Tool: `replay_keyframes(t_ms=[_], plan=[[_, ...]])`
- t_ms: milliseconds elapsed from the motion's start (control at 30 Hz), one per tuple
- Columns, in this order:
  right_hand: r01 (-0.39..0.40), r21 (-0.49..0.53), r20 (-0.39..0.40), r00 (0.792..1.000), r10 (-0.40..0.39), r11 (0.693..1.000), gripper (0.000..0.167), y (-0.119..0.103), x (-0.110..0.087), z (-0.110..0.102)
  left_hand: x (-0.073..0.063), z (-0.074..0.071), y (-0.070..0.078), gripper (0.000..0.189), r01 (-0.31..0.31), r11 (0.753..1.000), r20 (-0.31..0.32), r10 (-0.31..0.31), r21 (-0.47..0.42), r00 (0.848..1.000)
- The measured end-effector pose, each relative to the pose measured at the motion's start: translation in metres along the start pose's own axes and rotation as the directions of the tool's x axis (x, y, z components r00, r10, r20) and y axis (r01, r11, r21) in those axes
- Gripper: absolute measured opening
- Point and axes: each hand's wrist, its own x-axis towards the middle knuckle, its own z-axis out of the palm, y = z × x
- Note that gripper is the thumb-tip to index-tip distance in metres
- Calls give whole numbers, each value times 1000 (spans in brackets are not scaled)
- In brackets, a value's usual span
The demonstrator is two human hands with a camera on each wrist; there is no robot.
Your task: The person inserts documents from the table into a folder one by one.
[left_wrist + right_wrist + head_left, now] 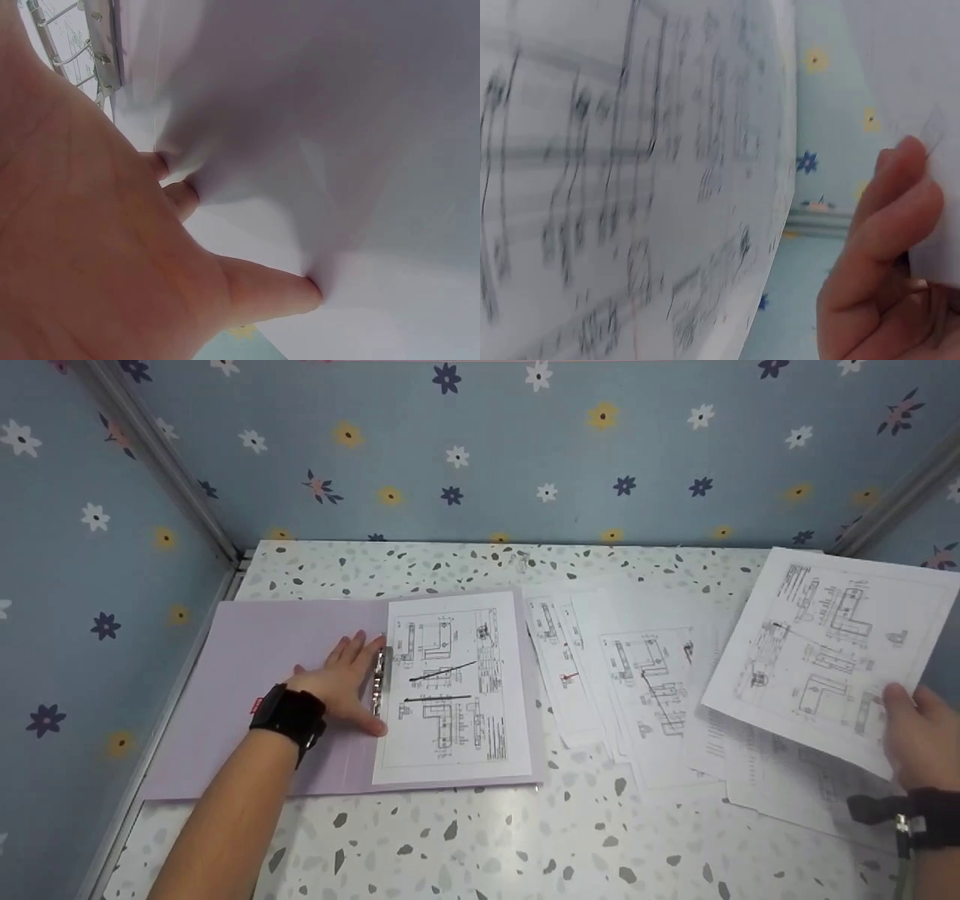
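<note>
A lilac ring binder (255, 660) lies open, with a drawing sheet (450, 765) on its right half beside the metal ring clip (377, 690). My left hand (330, 688) rests spread near the clip, its fingertips touching the binder. The left wrist view shows that hand (112, 225) with fingertips pressing the lilac surface and the metal rings (71, 52) at the upper left. At the right, my right hand (926, 735) pinches a drawing sheet (765, 660) by its corner, above loose papers. In the right wrist view the held sheet (900, 45) is partly cut off.
Loose printed sheets (637, 757) lie overlapping to the right of the binder, some with red or black pen marks. The speckled tabletop (450, 847) is bounded by flowered panels (525, 450) at the back and sides.
</note>
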Motion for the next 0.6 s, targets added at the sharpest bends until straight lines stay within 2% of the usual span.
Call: replay_keyframes(t_ms=[133,267,333,433,500,600], plan=[[10,106,61,998,-16,994,83,-14,-4,14,0,0,0,156,-3,1000,0,3,0,1000],[23,99,141,989,-36,995,89,-28,-11,33,0,0,-1,156,-6,1000,1,6,1,1000],[42,128,209,976,-68,991,88,-35,-16,44,1,1,-1,156,-3,1000,6,3,2,1000],[24,241,330,938,-105,970,87,-42,-23,62,2,1,-1,156,5,1000,14,-5,3,1000],[-19,326,414,902,-125,945,85,-46,-27,77,2,1,-1,156,7,1000,16,-7,2,1000],[-67,363,501,855,-134,929,84,-53,-34,102,2,0,-1,155,2,1000,11,-2,-2,1000]])
